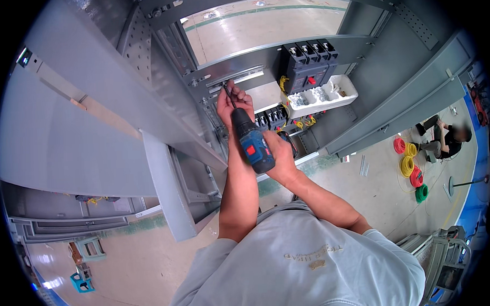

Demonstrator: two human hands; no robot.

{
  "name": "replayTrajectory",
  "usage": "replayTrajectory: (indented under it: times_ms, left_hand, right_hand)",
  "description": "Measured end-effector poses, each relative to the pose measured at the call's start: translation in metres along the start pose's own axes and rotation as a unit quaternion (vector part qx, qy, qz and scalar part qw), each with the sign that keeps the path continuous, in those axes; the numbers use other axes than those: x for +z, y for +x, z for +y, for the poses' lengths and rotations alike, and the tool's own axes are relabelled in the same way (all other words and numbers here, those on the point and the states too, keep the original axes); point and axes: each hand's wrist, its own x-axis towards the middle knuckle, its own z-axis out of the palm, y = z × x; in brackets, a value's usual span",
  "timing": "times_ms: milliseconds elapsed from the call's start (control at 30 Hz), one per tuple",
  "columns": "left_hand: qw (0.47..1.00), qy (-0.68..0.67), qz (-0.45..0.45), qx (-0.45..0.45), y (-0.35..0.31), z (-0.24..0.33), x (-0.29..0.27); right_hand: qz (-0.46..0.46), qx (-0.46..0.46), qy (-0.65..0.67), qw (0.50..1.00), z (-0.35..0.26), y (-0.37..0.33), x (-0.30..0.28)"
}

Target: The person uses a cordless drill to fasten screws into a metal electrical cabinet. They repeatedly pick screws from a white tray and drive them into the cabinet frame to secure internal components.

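Yeah, your right hand [279, 153] gripped the drill [250, 143] by its handle near the cabinet rail [246, 75]; your left hand [241, 102] had fingers curled beside the bit [231, 99], couldn't tell if pinching. Probably hefty, stiff, so the handle seemed safest.

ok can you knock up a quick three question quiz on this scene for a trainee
1. Which hand grips the blue drill?
2. True or false: the green coil lies on the floor.
3. What fills part of the white tray?
a) folded gloves
b) small metal parts
c) rolls of tape

Key:
1. The right hand.
2. True.
3. b
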Motion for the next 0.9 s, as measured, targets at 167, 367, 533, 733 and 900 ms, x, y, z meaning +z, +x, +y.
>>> replayTrajectory:
  times_ms: [167, 367, 533, 733, 900]
  left_hand:
    - [1.0, 0.025, 0.008, 0.008, -0.004, -0.001, -0.007]
    - [0.998, 0.05, 0.039, 0.016, -0.005, 0.0, -0.017]
    - [0.999, 0.043, -0.003, 0.012, -0.011, -0.009, -0.044]
    - [0.995, 0.069, -0.01, -0.077, -0.012, 0.012, -0.096]
    - [0.966, 0.212, 0.129, -0.076, -0.046, -0.013, -0.091]
  right_hand:
    - [0.014, -0.009, -0.007, 1.0, 0.002, 0.001, 0.004]
    - [0.0, -0.001, -0.022, 1.0, 0.0, 0.004, 0.002]
    - [0.023, -0.024, -0.014, 0.999, 0.002, 0.003, 0.001]
    - [0.017, -0.022, -0.019, 0.999, 0.0, -0.004, -0.012]
    - [-0.02, -0.043, 0.044, 0.998, 0.019, -0.038, -0.041]
